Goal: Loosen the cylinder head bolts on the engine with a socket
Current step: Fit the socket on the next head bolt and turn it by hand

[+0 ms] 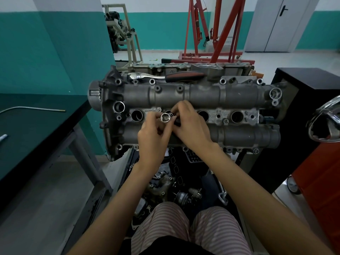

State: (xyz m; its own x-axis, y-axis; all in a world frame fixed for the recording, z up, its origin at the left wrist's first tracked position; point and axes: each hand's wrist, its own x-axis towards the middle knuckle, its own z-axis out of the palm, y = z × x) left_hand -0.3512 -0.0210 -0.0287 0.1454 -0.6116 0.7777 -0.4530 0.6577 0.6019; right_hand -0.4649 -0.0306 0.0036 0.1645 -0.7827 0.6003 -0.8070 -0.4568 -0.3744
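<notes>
Left hand [153,134] pinches a chrome socket [165,117], open end up, over the engine's [230,96] centre valley. Right hand [190,126], fingers curled, grips a small dark part against the socket. Ratchet wrench [165,76] lies beyond both hands.

The person's arms are bare the whole way up, no sleeves or gloves showing, and no watch or rings on the left hand [152,138] or right hand [191,129]. They're wearing loose trousers [185,229] with thin pinkish-and-white stripes, and a dark, black-looking top hem [165,245] hangs over the waist.
</notes>
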